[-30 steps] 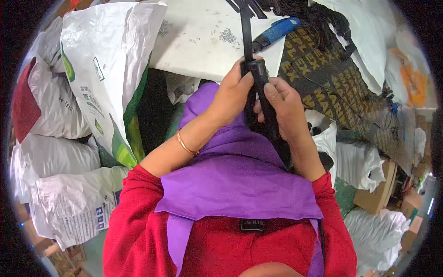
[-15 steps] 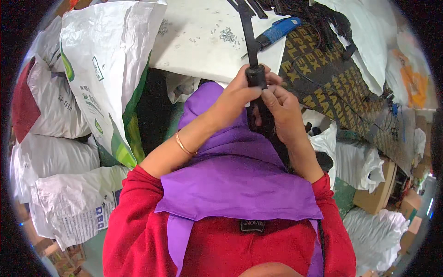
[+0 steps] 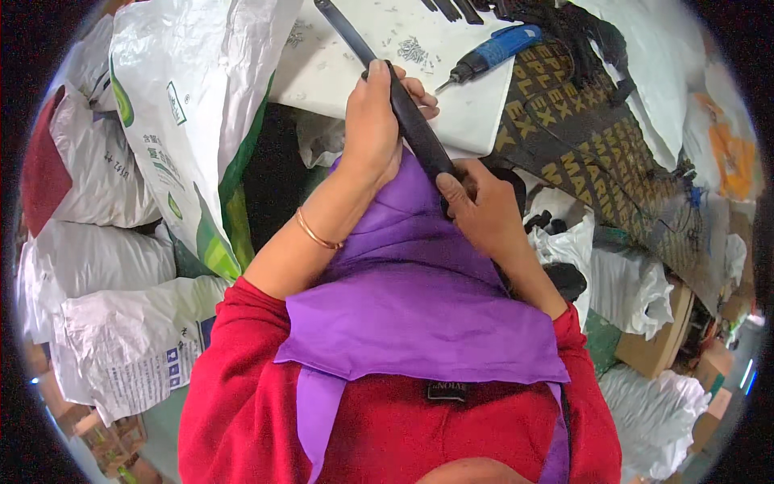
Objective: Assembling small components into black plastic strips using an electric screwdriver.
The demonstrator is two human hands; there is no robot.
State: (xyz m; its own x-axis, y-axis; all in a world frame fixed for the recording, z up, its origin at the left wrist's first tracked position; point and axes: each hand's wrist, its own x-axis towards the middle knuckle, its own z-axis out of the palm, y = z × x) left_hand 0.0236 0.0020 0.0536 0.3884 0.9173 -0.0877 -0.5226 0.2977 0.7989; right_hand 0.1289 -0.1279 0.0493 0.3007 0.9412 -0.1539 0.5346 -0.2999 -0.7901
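Observation:
A long black bar-like piece (image 3: 415, 121) lies slantwise in front of me, a narrow flat strip at its far end and a thicker, rounded part nearer me. My left hand (image 3: 375, 121) is closed around its middle, thumb along the top. Lower down, my right hand (image 3: 484, 206) pinches the near end between thumb and fingers; that tip is partly hidden. Beyond my hands, a blue electric screwdriver (image 3: 500, 48) rests on the white table (image 3: 347, 89), its bit pointing left. A small pile of screws (image 3: 413, 52) is left of it.
White sacks (image 3: 121, 347) are stacked on the left, beside a tall white-and-green sack (image 3: 201, 105). Black sheeting with yellow lettering (image 3: 597, 145) covers the right side. More black pieces (image 3: 451, 10) lie at the far edge. A cardboard box (image 3: 657, 327) stands at right.
The black piece has tilted, its far end swinging left and its near end coming into clearer view. My left hand has moved up and left along with it; my right hand has moved slightly down.

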